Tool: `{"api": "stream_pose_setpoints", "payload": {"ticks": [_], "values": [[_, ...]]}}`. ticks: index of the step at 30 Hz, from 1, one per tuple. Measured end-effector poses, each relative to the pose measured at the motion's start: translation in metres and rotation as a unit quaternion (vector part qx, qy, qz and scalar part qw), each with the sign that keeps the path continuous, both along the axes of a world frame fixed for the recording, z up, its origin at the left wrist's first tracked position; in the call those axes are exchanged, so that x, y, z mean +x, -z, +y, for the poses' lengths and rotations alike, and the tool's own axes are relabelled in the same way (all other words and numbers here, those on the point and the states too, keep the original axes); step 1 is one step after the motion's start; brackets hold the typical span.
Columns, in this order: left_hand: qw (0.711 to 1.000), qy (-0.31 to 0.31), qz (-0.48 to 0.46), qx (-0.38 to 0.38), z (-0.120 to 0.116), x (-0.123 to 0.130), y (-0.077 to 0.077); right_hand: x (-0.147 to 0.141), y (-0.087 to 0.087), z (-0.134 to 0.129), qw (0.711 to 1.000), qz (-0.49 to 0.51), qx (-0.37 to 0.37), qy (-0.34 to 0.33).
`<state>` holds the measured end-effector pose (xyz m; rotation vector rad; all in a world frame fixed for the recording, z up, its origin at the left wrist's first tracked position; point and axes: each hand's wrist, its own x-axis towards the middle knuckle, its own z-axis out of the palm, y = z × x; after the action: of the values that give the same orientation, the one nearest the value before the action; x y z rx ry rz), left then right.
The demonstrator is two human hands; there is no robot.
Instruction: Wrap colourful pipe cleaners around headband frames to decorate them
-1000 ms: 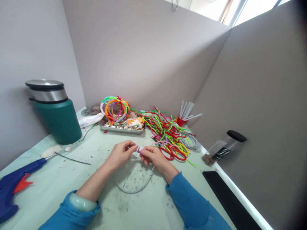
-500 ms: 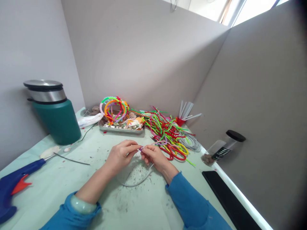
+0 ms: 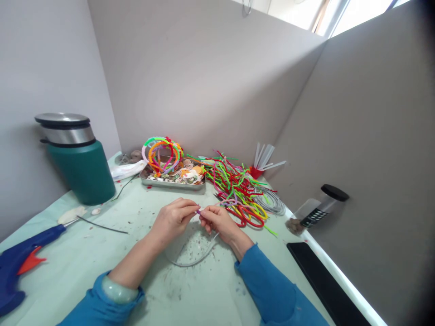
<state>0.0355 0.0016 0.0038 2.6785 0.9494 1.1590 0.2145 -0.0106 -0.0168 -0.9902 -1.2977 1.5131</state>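
Note:
Over the middle of the pale green table, my left hand (image 3: 175, 218) and my right hand (image 3: 217, 221) meet fingertip to fingertip. Both pinch a small purple piece (image 3: 199, 211), mostly covered by the fingers. A thin grey-white loop (image 3: 190, 264) hangs below, curving from under my right hand toward my left; its upper ends are hidden by the hands. Just beyond my right hand lie red-handled scissors (image 3: 246, 216) and a heap of coloured fuzzy stems (image 3: 231, 179).
A metal tray (image 3: 173, 184) of shells holds colourful rings (image 3: 163, 156) at the back. At left are a green bottle (image 3: 79, 172) and a blue glue gun (image 3: 30, 246). A black bar (image 3: 322, 280), grey wire coil (image 3: 272, 201) and clear jar (image 3: 317, 210) are at right.
My left fingertips have shifted very slightly around the purple piece. Otherwise the hands and the loop are nearly where they were.

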Motion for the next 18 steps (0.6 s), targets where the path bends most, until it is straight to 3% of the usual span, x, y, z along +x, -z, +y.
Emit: {"api": "stream_pose_setpoints", "payload": {"ticks": [18], "values": [[0.979,-0.001,-0.014,-0.203,0.0006,0.0023,-0.0049,-0.0004,-0.0028,-0.0028,1.0,-0.021,0.009,-0.014]]}}
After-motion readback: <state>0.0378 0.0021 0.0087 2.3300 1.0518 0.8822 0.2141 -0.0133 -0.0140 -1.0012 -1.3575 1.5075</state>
